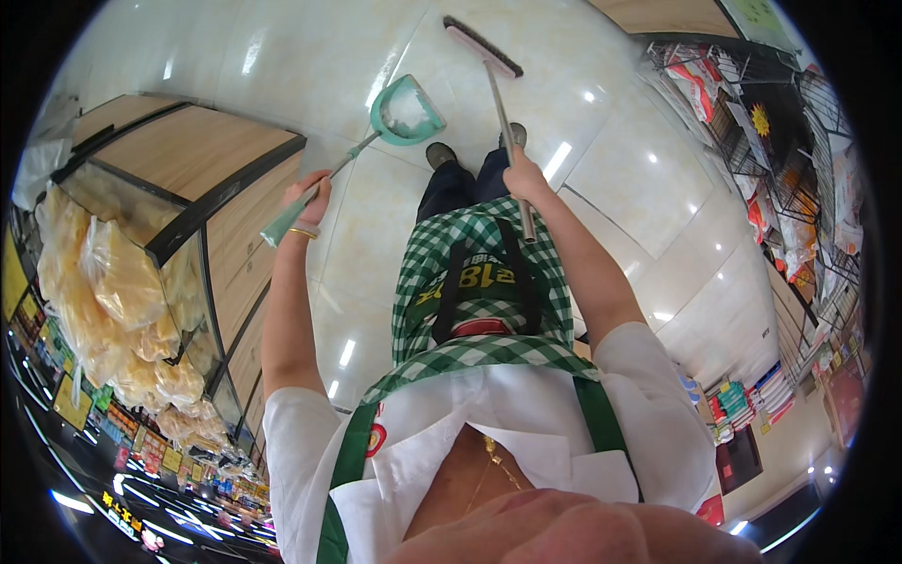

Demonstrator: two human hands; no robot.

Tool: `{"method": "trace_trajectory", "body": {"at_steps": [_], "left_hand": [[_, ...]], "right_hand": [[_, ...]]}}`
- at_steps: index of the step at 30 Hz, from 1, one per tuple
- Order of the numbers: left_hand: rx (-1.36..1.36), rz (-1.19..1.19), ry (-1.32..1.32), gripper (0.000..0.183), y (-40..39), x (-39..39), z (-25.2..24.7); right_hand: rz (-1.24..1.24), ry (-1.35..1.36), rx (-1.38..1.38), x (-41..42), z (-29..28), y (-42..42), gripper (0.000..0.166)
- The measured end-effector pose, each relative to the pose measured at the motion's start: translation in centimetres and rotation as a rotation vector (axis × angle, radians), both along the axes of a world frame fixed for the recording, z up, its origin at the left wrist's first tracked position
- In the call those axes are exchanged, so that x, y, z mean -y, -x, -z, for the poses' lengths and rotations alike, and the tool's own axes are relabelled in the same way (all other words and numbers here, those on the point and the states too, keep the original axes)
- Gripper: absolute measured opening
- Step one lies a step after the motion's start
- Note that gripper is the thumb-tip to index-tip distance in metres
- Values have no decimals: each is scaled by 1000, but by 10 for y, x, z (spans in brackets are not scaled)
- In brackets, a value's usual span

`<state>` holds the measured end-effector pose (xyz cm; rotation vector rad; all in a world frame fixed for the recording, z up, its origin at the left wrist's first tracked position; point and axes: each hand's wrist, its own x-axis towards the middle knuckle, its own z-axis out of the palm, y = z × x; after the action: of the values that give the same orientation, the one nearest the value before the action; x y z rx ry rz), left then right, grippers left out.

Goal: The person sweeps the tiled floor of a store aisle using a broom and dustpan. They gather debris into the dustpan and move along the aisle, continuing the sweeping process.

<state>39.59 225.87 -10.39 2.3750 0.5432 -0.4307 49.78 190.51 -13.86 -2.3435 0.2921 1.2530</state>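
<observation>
My left hand (310, 197) is closed around the long handle of a green dustpan (384, 113), near its pale green grip. Some whitish stuff, too indistinct to identify, shows inside the pan, which is at the floor ahead of my left foot. In my right hand (525, 176) is the metal pole of a push broom (483, 48); the pole's bare end sticks out behind my fist. The broom head, pink with dark bristles, is farther out on the floor, right of the dustpan and apart from it. My dark shoes (441, 155) are just behind the two tools.
Glossy floor tiles (620, 162) lie underfoot. At left stands a wood-fronted display counter (232, 162) with plastic bags of yellowish food (130, 275). Wire racks (747, 148) of packaged goods line the right side. Folded textiles (733, 409) are stacked at lower right.
</observation>
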Motion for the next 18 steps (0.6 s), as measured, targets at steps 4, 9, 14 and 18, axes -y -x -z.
{"method": "trace_trajectory", "body": {"at_steps": [4,9,14,18], "left_hand": [[14,-49,26,20,-2,-5,14],[110,-124,72,18,14,-15,26],[90,-171,133,19,53,-18,26],[120,-230,150,20,74,-13,5]], "right_hand": [[210,-334,-239,0,13,14,50],[428,-558,-464,22,-33,14,54],[260,-395,-246,16,-55,21,54],[-72,-122,-26,6,-26,14,54]]}}
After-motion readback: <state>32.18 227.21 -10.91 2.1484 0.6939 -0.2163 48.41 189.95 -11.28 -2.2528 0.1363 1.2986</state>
